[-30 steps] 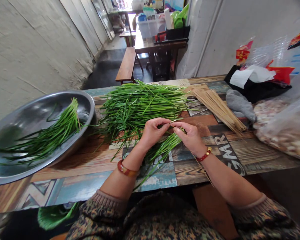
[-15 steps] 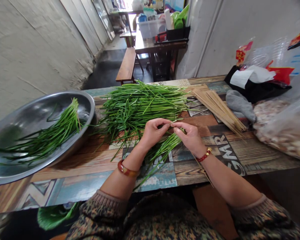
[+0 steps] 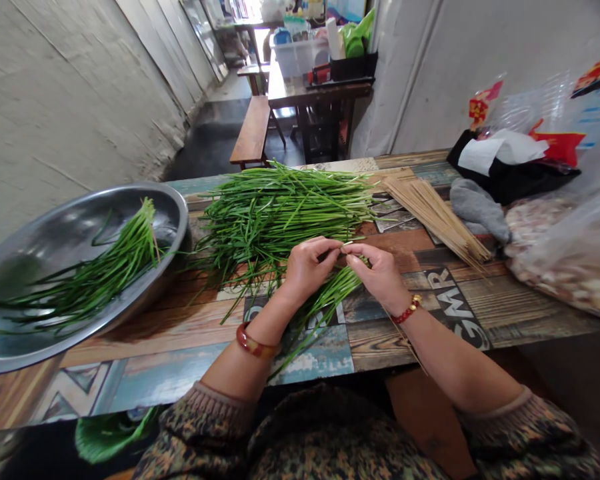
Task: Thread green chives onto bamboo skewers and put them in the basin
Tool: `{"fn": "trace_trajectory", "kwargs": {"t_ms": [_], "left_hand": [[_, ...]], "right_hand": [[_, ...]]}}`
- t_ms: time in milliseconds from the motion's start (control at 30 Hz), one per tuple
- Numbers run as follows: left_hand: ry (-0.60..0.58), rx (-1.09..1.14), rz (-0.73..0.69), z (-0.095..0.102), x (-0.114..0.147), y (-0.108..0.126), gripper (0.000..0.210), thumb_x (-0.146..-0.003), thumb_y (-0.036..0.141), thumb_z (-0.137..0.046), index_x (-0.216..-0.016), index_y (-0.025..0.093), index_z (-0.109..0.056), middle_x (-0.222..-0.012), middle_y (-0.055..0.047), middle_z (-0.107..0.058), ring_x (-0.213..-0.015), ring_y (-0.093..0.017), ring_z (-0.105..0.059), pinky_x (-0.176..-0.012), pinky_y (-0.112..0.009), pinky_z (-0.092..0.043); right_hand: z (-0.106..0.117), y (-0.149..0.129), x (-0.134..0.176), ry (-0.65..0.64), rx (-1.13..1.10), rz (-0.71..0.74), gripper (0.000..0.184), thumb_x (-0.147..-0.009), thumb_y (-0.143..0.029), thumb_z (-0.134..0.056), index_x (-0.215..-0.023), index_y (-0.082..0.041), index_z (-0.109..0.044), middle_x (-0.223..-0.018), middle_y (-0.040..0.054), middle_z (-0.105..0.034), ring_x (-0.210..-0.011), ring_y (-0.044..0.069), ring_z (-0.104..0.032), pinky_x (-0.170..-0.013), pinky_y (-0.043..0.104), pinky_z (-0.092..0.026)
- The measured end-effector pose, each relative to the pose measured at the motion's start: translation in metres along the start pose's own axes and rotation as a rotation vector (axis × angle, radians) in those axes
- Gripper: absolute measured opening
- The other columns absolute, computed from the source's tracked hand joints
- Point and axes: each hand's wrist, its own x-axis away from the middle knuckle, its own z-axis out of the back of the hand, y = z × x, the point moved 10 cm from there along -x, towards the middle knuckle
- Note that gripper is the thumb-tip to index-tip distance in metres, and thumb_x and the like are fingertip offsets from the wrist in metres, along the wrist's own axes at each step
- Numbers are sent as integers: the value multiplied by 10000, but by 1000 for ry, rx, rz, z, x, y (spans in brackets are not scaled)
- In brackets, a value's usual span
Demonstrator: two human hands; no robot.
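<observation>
My left hand (image 3: 305, 270) pinches the pale end of a garlic chive between thumb and forefinger. Close against it, my right hand (image 3: 379, 277) is closed on a small bunch of garlic chives (image 3: 335, 293), whose green leaves trail down to the left below my hands. Thin bamboo skewers (image 3: 411, 347) show under my right wrist, reaching past the table edge; whether they run up into the bunch is hidden. Just beyond my hands lies a large pile of garlic chives (image 3: 290, 207). Skewered chives (image 3: 113, 260) rest in a metal basin (image 3: 179, 223) at the left.
Loose bamboo skewers (image 3: 437, 220) lie on the patterned table (image 3: 190, 333) at the right. Beside them are a grey cloth (image 3: 477, 208), a black bag (image 3: 515, 183) and a clear bag of pale pieces (image 3: 560, 260). A bench (image 3: 253, 130) and another table (image 3: 325, 97) stand beyond.
Both hands keep nearly the same pinch over the bunch, with only slight finger movement. The whole view has shifted a little; the pile, basin and skewers stay in place.
</observation>
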Motion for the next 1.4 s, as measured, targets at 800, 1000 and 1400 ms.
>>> {"fn": "trace_trajectory", "kwargs": {"t_ms": [800,1000,1400], "left_hand": [[49,51,49,6,0,-3,111,-800,161,-599,-729,165,-684,-680,-6,-672,-627,-107,-592,-613,-220,-444],[48,39,36,6,0,-2,114,-798,152,-600,-730,162,-690,-669,-7,-663,-626,-105,-586,-599,-217,-423],[39,14,1,6,0,2,122,-810,147,-588,-740,165,-687,-674,-8,-653,-638,-107,-584,-614,-221,-421]], "right_hand": [[-1,-2,1,-10,-31,-13,222,-801,-237,-555,-931,-202,-731,-951,40,-750,-897,198,-688,-852,339,-530],[2,-4,1,16,-26,-3,225,-785,-226,-569,-919,-199,-749,-965,44,-754,-909,205,-698,-877,355,-536],[2,-4,3,19,-12,25,232,-798,-225,-567,-938,-217,-752,-977,32,-753,-939,209,-697,-890,361,-540]]}}
